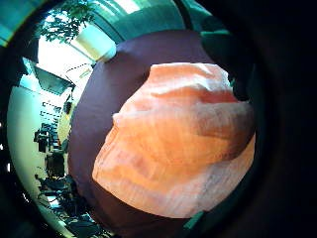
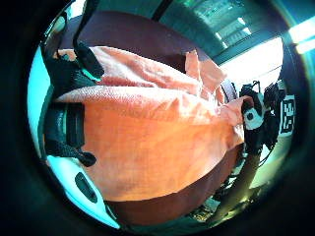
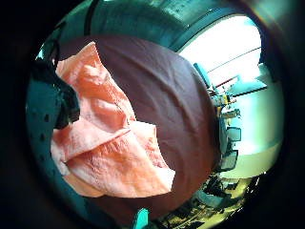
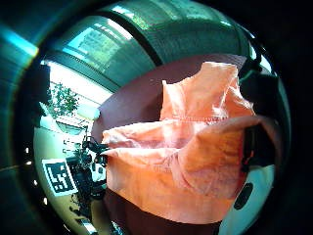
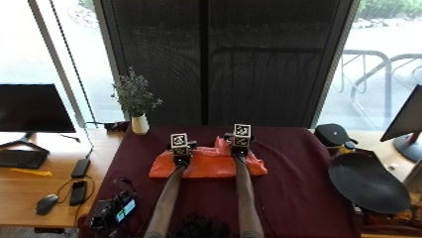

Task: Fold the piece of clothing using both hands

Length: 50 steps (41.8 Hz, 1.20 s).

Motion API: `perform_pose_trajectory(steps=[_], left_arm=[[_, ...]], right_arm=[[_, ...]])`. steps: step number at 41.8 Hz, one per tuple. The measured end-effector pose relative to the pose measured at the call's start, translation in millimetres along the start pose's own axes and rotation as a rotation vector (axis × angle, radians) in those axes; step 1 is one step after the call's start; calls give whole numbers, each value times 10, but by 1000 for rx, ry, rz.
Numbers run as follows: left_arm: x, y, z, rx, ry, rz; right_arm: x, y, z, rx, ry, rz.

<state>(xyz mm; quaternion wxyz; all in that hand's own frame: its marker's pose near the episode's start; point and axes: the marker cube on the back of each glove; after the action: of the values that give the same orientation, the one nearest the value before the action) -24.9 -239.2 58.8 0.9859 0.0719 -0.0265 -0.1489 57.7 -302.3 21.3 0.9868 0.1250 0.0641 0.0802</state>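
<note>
An orange garment [image 5: 208, 166] is seen spread in a rough, creased band across the maroon-covered desk [image 5: 290, 193], with the left hand [image 5: 179, 151] and right hand [image 5: 239, 144] set on its far edge. Whether cloth is pinched by either hand cannot be told; fingers are hidden. An upturned flap near the right hand could be trapped, so a crooked fold is risked.
</note>
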Motion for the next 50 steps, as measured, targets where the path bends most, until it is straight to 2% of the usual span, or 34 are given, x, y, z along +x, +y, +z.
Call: perform_pose_trajectory(steps=[3, 6, 7, 9, 12, 15, 18, 21, 26, 32, 38, 41, 45, 47, 50], left_arm=[[-80, -9, -74, 23, -13, -2], [-84, 163, -129, -49, 49, -18], [-111, 199, -159, -28, 54, -40], [-145, 180, -258, 119, 87, -74], [-98, 158, -379, 303, 181, -72], [-275, 150, -394, 371, 62, -70], [-506, 225, -259, 289, -108, -60], [-568, 295, -200, 234, -139, -19], [-506, 231, 29, 207, -74, 45], [-478, 344, 326, 35, -57, 58], [-437, 527, 487, -205, 10, 23], [-437, 552, 513, -260, 25, 30], [-430, 593, 495, -295, 12, 21], [-421, 595, 491, -295, 12, 24], [-423, 589, 489, -300, 14, 21]], right_arm=[[35, 7, -92, 10, -36, -18], [200, 44, -196, 43, -60, 27], [269, 62, -226, 65, -78, 52], [369, 187, -273, 62, -166, 100], [502, 551, -233, -85, -312, 186], [810, 819, -24, -196, -326, 313], [1096, 986, -14, -103, -329, 410], [1222, 1146, -64, -33, -422, 471], [1358, 1386, 69, -169, -537, 541], [1408, 1410, 281, -325, -600, 607], [1507, 1291, 369, -239, -637, 736], [1487, 1218, 371, -167, -676, 696], [1442, 1066, 376, -3, -750, 566], [1405, 1080, 381, -24, -782, 566], [1331, 1184, 353, -132, -828, 636]])
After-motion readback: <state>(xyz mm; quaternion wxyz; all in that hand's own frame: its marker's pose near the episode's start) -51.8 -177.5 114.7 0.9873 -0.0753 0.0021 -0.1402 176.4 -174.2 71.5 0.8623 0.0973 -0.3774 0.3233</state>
